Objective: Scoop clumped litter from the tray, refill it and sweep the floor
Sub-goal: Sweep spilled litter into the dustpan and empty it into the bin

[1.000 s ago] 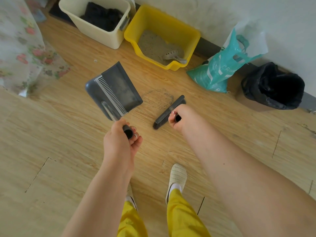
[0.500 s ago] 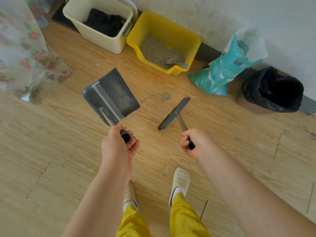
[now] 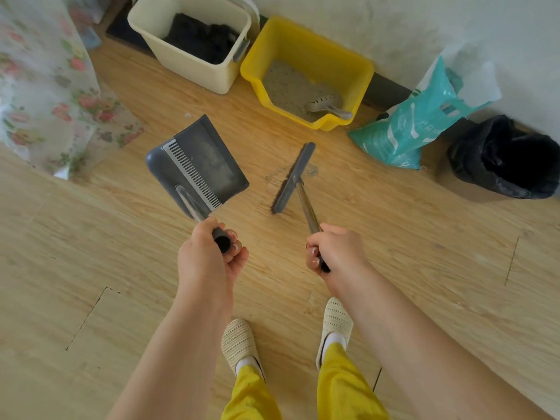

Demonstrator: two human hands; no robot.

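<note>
— holding anything right now?

— yes, both. my left hand [image 3: 212, 256] is wrapped around the black end of the dustpan [image 3: 197, 169] handle, fingers curled tight. my right hand [image 3: 333, 253] is clamped on the broom [image 3: 292, 178] handle, near its dark grip.

— where's the dustpan sitting?

— out in front of me to the left, its grey pan tilted, comb teeth running across it, open edge pointing away toward the tubs. i cannot tell if its lip touches the floor [image 3: 424, 244].

— and the broom head?

— angled on the wood floor right of the dustpan, apart from it. a thin scatter of spilled litter [image 3: 312, 170] lies around its far end.

— the tray?

— the yellow litter tray [image 3: 360, 83] is against the wall ahead, litter inside, with a pale scoop [image 3: 325, 106] lying in its near right corner. a cream bin [image 3: 194, 68] with something black in it stands just to its left, touching or nearly so.

— anything else nearby?

— a teal litter bag [image 3: 406, 131] slumps to the right of the tray, and a black bin bag [image 3: 503, 159] sits open beyond that. floral cloth [image 3: 45, 95] hangs at my far left. my slippers [image 3: 241, 344] are below my hands.
</note>
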